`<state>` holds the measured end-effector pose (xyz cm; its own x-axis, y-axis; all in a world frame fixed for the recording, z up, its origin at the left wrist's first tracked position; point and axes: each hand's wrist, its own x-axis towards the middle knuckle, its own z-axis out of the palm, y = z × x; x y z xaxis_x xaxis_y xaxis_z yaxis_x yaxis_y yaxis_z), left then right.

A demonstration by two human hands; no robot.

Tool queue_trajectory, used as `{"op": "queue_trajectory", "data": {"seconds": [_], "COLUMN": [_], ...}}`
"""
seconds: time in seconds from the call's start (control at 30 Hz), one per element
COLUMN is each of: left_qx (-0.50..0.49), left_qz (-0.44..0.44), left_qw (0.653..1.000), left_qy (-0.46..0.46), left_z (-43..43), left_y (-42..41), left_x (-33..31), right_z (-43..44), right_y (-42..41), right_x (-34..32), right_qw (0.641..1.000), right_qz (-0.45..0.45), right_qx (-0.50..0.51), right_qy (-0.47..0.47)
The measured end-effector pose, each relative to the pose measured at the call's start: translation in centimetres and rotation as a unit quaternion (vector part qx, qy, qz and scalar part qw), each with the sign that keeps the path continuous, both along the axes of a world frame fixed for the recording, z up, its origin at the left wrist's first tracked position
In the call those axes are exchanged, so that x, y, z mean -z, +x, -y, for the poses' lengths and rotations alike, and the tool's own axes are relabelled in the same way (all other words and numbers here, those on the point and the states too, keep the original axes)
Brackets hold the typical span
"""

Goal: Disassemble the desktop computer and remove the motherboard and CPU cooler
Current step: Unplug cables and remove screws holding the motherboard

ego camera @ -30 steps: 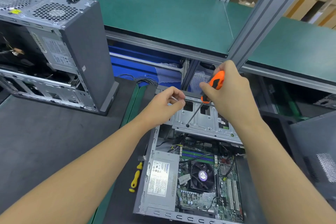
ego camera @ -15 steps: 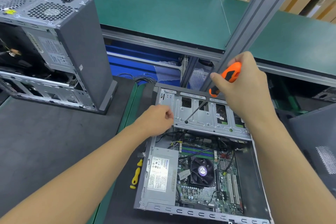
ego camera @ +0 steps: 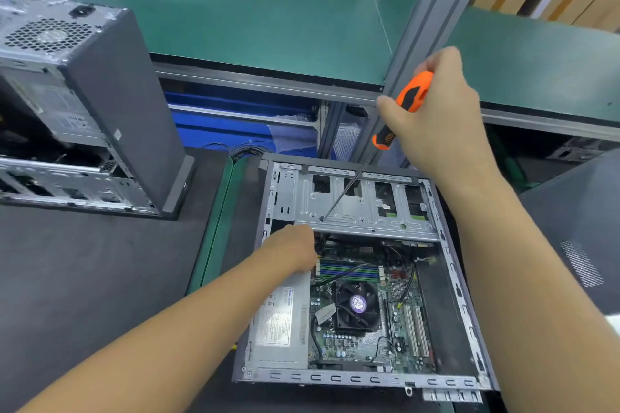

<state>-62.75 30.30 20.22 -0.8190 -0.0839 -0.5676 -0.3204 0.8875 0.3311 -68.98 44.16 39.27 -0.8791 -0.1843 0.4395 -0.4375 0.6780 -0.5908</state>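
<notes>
An open desktop case [ego camera: 451, 265] lies flat on the dark mat. Inside are the green motherboard [ego camera: 352, 342], the black CPU cooler fan [ego camera: 357, 305] and a silver power supply [ego camera: 278, 322]. My right hand [ego camera: 443, 124] grips an orange-handled screwdriver [ego camera: 412, 94]; its long shaft slants down and its tip rests on the metal drive cage [ego camera: 369, 208]. My left hand [ego camera: 292, 248] reaches into the case just below the cage, by the black cables next to the memory slots. Its fingertips are hidden.
A second, opened grey computer case [ego camera: 110, 104] stands upright at the left. A dark side panel [ego camera: 577, 228] lies at the right. A green bench top [ego camera: 268, 17] and a slanted aluminium post [ego camera: 432, 10] lie beyond, with blue bins [ego camera: 235, 124] beneath.
My left hand has left the screwdriver shaft and dropped down into the case under the drive cage. My right hand has lifted the handle up and to the right, tip staying on the cage.
</notes>
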Motion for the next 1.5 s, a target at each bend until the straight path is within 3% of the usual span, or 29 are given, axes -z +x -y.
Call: {"op": "queue_trajectory", "data": {"seconds": [0.17,0.3,0.5,0.8,1.03,1.17,1.27,1.4,1.5], "left_qx": [0.006,-0.079,-0.149,-0.178,-0.133,-0.022,0.001,-0.092,-0.164], "left_qz": [0.098,0.054,0.086,0.063,0.092,0.072,0.057,0.021,0.002], "left_qw": [0.995,0.993,0.962,0.952,0.949,0.964,0.959,0.932,0.887], "left_qy": [0.021,0.076,0.212,0.240,0.270,0.255,0.277,0.351,0.431], "left_z": [-1.3,-1.5,-1.4,-1.4,-0.7,-0.7,-0.7,-1.1,-1.6], "left_y": [-0.6,-1.3,-1.6,-2.1,-1.7,-1.4,-0.8,-0.2,0.3], "left_x": [1.4,2.3,3.7,4.5,4.7,3.2,1.6,-0.2,-0.8], "right_z": [0.4,0.9,1.3,0.9,0.4,-0.6,-1.6,-2.8,-3.4], "right_y": [-1.4,-2.1,-2.6,-3.0,-2.4,-1.5,-0.6,1.1,2.8], "right_x": [-0.5,-0.5,-0.4,-0.3,-0.6,-1.2,-1.9,-2.4,-2.6], "right_qw": [0.999,0.998,0.997,0.997,0.997,1.000,0.997,0.992,0.989], "right_qz": [0.020,0.044,0.056,0.060,0.059,-0.006,-0.056,-0.077,-0.084], "right_qx": [-0.017,-0.033,-0.033,-0.034,-0.036,-0.023,0.006,0.038,0.059], "right_qy": [0.025,0.032,0.036,0.037,0.032,-0.002,-0.049,-0.088,-0.109]}}
